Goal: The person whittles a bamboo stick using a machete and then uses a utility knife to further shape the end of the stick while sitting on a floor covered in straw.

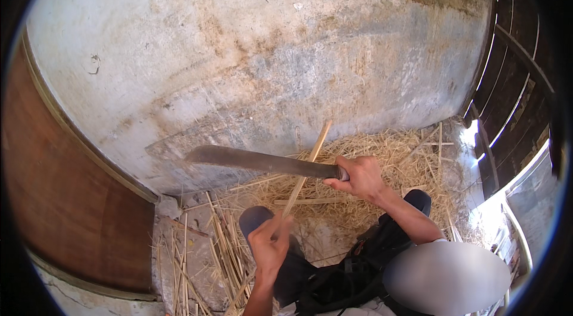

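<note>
Weathered grey plaster wall behind everything. Golden heap of loose straw at wall's foot. Long dark metal machete level before wall, handle wrapped tight by right hand, fingers curled shut. Thin pale bamboo strip slanting upright across machete blade, lower end pinched between fingers of left hand.
</note>
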The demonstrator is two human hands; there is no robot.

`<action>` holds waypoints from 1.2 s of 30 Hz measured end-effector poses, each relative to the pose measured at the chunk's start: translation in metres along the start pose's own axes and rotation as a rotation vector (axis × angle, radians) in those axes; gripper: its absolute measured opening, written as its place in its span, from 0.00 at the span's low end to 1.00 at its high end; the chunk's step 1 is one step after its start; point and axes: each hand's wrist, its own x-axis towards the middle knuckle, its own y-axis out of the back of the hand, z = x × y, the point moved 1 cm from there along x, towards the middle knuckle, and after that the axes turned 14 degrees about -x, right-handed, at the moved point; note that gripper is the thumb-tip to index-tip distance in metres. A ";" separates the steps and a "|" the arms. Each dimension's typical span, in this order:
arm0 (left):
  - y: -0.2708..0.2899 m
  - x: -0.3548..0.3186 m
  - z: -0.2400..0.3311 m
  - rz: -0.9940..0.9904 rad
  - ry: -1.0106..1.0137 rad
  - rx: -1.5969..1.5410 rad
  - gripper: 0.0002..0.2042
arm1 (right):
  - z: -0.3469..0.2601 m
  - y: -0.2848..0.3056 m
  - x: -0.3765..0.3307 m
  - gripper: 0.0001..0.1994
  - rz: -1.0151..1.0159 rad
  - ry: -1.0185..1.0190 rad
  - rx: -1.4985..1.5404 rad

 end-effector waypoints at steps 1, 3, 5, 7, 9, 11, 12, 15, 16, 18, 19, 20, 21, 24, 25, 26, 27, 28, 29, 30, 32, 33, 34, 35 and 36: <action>0.002 -0.001 0.000 0.004 -0.009 0.016 0.12 | 0.001 0.000 0.000 0.27 0.009 0.010 -0.008; 0.004 -0.004 0.000 0.017 -0.013 0.025 0.12 | 0.002 0.001 0.002 0.27 0.025 0.027 -0.022; 0.006 -0.007 -0.001 0.037 -0.006 0.008 0.11 | 0.015 -0.006 0.008 0.27 0.030 -0.060 0.001; 0.008 -0.014 -0.009 0.042 0.007 0.021 0.11 | 0.026 -0.010 0.010 0.27 0.036 -0.131 0.008; 0.006 -0.016 -0.011 0.053 0.019 0.014 0.11 | 0.032 -0.010 0.012 0.28 0.030 -0.171 0.000; 0.004 -0.011 -0.010 0.054 0.014 -0.005 0.11 | 0.017 -0.012 0.007 0.29 -0.037 -0.055 -0.010; 0.003 -0.010 -0.009 0.051 0.010 -0.018 0.11 | 0.011 -0.014 0.006 0.29 -0.067 0.001 -0.013; 0.005 -0.011 -0.006 0.021 0.007 -0.013 0.11 | 0.024 -0.010 0.012 0.31 -0.027 -0.034 -0.047; 0.011 -0.012 -0.004 0.001 0.010 0.015 0.11 | 0.039 -0.015 0.015 0.30 0.022 -0.224 0.030; 0.017 -0.019 0.002 -0.023 0.002 0.043 0.11 | 0.063 -0.010 0.027 0.28 0.005 -0.404 0.039; 0.016 -0.023 0.007 -0.033 -0.016 0.045 0.11 | 0.072 -0.007 0.029 0.28 0.004 -0.493 0.041; 0.016 -0.027 0.010 -0.032 -0.023 0.050 0.11 | 0.071 -0.007 0.027 0.28 -0.080 -0.526 0.041; 0.016 -0.025 0.004 -0.006 -0.012 0.047 0.10 | 0.066 -0.008 0.024 0.28 -0.083 -0.527 0.057; 0.014 -0.012 -0.024 0.078 0.097 -0.074 0.12 | 0.048 -0.015 0.009 0.27 -0.067 -0.546 0.119; 0.016 -0.014 -0.028 0.039 0.174 -0.140 0.13 | 0.045 -0.018 0.004 0.27 -0.053 -0.550 0.147; 0.018 -0.015 -0.030 -0.002 0.256 -0.209 0.14 | 0.042 -0.020 -0.002 0.26 -0.045 -0.556 0.172; 0.019 -0.015 -0.031 -0.043 0.339 -0.278 0.15 | 0.039 -0.020 -0.008 0.26 -0.022 -0.524 0.204; 0.018 -0.014 -0.034 -0.077 0.346 -0.261 0.16 | 0.034 -0.019 -0.013 0.25 0.003 -0.491 0.237; 0.016 -0.014 -0.038 -0.111 0.357 -0.248 0.17 | 0.030 -0.017 -0.018 0.25 0.023 -0.458 0.266; 0.015 -0.014 -0.040 -0.145 0.368 -0.235 0.18 | 0.025 -0.015 -0.020 0.25 0.037 -0.372 0.256; 0.009 -0.015 -0.037 -0.180 0.343 -0.255 0.17 | 0.014 -0.013 -0.022 0.25 0.066 -0.200 0.236; 0.006 -0.015 -0.032 -0.198 0.331 -0.265 0.17 | 0.008 -0.011 -0.021 0.26 0.062 -0.126 0.182; 0.003 -0.014 -0.025 -0.200 0.285 -0.205 0.17 | 0.002 -0.008 -0.021 0.27 0.058 -0.051 0.128; -0.001 -0.012 -0.012 -0.201 0.236 -0.144 0.17 | -0.004 -0.007 -0.019 0.29 0.058 0.025 0.073; -0.004 -0.011 -0.005 -0.202 0.186 -0.083 0.17 | -0.008 -0.009 -0.019 0.30 0.022 0.060 0.040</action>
